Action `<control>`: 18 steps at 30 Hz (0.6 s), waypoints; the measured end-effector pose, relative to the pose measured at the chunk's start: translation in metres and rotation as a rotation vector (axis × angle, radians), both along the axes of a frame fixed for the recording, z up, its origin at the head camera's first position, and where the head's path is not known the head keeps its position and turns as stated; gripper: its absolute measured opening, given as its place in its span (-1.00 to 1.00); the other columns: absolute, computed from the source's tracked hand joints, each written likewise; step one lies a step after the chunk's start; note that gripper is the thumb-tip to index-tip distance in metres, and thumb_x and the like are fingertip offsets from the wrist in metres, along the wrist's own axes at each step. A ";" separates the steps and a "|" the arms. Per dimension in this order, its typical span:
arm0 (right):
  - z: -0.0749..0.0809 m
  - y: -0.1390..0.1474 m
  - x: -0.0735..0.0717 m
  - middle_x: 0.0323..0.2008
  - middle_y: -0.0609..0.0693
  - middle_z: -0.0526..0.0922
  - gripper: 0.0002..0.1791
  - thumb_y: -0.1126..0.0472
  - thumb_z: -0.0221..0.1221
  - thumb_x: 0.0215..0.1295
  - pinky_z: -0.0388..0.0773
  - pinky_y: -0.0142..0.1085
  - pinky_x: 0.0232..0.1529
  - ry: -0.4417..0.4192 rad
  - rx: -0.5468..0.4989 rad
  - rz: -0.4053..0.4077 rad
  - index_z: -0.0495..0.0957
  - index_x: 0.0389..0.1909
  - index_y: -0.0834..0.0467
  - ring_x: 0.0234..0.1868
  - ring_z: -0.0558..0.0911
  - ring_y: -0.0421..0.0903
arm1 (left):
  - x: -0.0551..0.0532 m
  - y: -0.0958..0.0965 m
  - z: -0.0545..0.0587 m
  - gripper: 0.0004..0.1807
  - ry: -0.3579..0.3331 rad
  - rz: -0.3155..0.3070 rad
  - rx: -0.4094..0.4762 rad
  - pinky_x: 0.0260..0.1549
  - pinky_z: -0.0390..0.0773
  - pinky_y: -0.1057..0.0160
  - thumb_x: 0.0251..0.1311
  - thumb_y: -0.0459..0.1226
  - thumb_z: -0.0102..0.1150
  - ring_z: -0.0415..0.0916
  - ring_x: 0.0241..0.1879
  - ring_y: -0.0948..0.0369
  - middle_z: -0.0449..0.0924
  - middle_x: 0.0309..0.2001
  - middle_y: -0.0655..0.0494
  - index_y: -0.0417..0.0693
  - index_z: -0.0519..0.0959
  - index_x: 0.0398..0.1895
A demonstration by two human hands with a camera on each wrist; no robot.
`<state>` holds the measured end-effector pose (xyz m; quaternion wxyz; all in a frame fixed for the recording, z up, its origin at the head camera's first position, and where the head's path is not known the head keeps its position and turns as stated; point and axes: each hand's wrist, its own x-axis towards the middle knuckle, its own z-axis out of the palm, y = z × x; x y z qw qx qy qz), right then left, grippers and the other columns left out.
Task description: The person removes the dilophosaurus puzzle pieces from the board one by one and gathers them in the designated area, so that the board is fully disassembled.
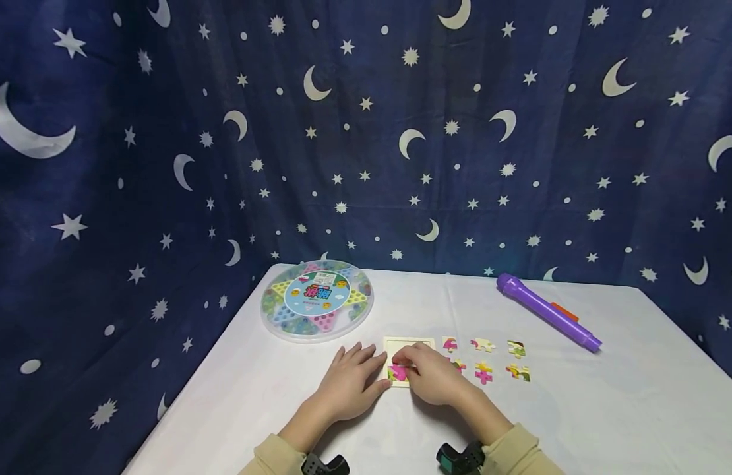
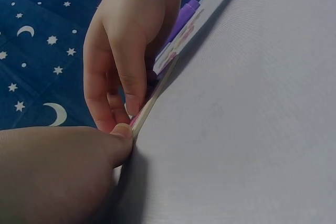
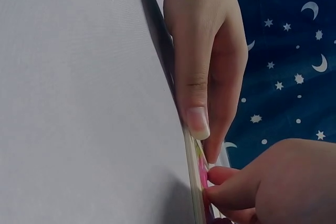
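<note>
A small pale puzzle tray (image 1: 418,341) lies on the white table, with a pink and green puzzle piece (image 1: 396,374) in its lower left corner. My left hand (image 1: 352,384) rests along the tray's left side, fingers spread, thumb touching the lower left rim. Over the tray, my right hand (image 1: 435,375) has curled fingers and pinches a puzzle piece, mostly hidden beneath them. In the right wrist view, its thumb and a finger meet at pink (image 3: 203,174) inside the rim. Loose pieces, such as a pink and yellow one (image 1: 483,373), lie to the right.
A round clear game box (image 1: 366,310) with a blue label stands at the back left. At the back right lies a purple microphone-shaped tube (image 1: 547,313), an orange item (image 1: 564,311) beside it. A dark blue moon-and-star cloth (image 1: 378,132) hangs behind and to the left.
</note>
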<state>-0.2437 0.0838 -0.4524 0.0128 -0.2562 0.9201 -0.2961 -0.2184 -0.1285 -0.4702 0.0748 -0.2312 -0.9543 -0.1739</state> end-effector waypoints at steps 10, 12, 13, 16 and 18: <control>0.000 -0.001 0.001 -0.25 -0.09 0.53 -0.80 0.41 0.25 0.32 0.58 -0.05 -0.08 0.014 -0.025 -0.003 0.60 -0.14 0.08 -0.21 0.53 -0.13 | -0.001 -0.001 0.000 -0.40 -0.004 -0.009 0.000 0.38 0.12 -0.36 0.43 0.11 0.11 0.27 0.44 -0.15 0.44 0.39 -0.10 0.03 0.52 0.40; 0.000 -0.001 0.001 -0.26 -0.09 0.53 -0.80 0.42 0.25 0.31 0.57 -0.05 -0.10 0.021 -0.029 -0.001 0.58 -0.14 0.08 -0.22 0.53 -0.12 | -0.001 -0.001 0.000 -0.40 -0.009 -0.012 0.001 0.38 0.11 -0.35 0.43 0.11 0.11 0.26 0.44 -0.15 0.43 0.40 -0.09 0.03 0.52 0.41; 0.000 -0.001 0.001 -0.26 -0.09 0.53 -0.79 0.42 0.25 0.31 0.57 -0.05 -0.10 0.025 -0.032 -0.002 0.58 -0.15 0.08 -0.22 0.53 -0.12 | -0.001 -0.002 0.000 -0.40 -0.011 -0.014 0.001 0.38 0.11 -0.35 0.43 0.11 0.11 0.26 0.44 -0.15 0.43 0.40 -0.09 0.04 0.51 0.41; -0.001 0.000 0.000 -0.26 -0.10 0.53 -0.78 0.43 0.24 0.31 0.57 -0.05 -0.10 0.031 -0.043 0.004 0.56 -0.15 0.07 -0.21 0.54 -0.12 | -0.002 -0.002 -0.001 -0.39 -0.016 -0.019 -0.002 0.39 0.11 -0.35 0.43 0.12 0.10 0.25 0.45 -0.15 0.42 0.41 -0.09 0.05 0.50 0.42; -0.002 0.000 -0.001 -0.25 -0.11 0.54 -0.77 0.44 0.24 0.31 0.58 -0.06 -0.09 0.032 -0.052 0.009 0.54 -0.14 0.07 -0.20 0.56 -0.13 | -0.002 -0.002 -0.001 -0.39 -0.017 -0.020 -0.004 0.39 0.10 -0.35 0.44 0.12 0.09 0.24 0.45 -0.15 0.42 0.41 -0.08 0.05 0.50 0.42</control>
